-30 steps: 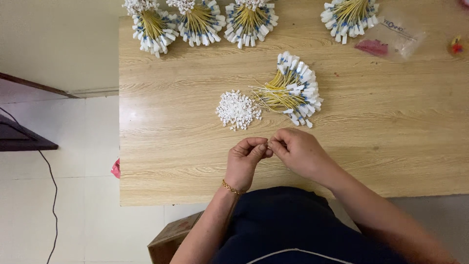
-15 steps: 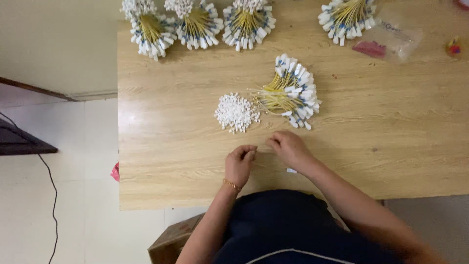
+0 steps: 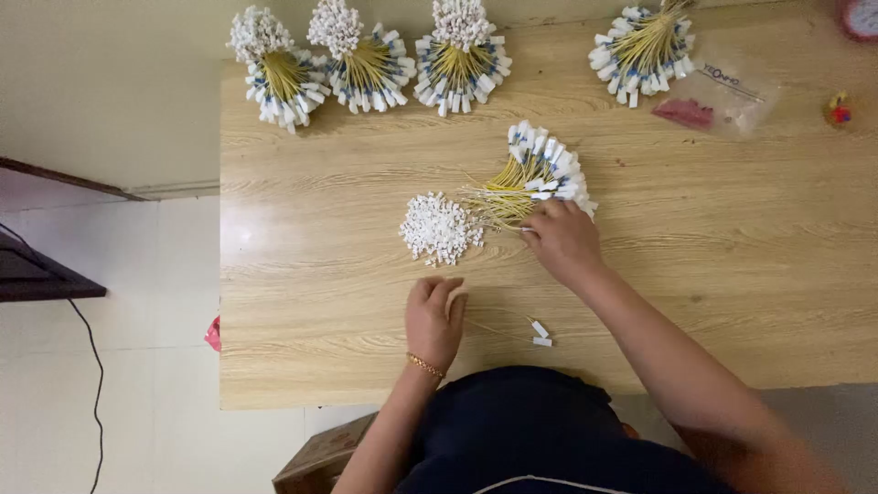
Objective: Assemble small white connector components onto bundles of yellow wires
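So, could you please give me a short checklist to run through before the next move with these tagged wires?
1. Right hand on the loose fan of yellow wires with white tags: ok, fingers rest on its near edge.
2. One wire singled out in that grip: cannot tell, the fingers hide it.
3. Left hand steady on the table: ok, curled near the front edge; its contents are hidden.
4. Pile of small white pieces within reach: ok, beside the fan.
5. Two tagged wires by the left hand clear of the pile: ok.
6. Four finished bundles out of the way: ok, along the far edge.
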